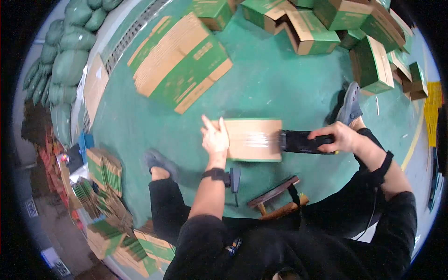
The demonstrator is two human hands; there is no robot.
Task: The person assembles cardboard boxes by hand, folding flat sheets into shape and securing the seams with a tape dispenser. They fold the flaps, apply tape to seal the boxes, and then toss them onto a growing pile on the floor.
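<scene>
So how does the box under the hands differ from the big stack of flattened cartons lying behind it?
The box is folded up and closed, with shiny tape across its top; the stack of flattened cartons lies unfolded and untaped. The box is smaller and squared to the person; the stack is larger and lies at an angle. The left hand rests on the box, and the right hand holds a tape dispenser at its edge. Both are brown cardboard with green print.

A packing place, like a warehouse w/ a green floor [280, 84]. Green-and-brown boxes [326, 18] sit in a heap at far right, flat boxes [179, 60] in the far middle, green sacks [65, 56] stacked far left.
</scene>
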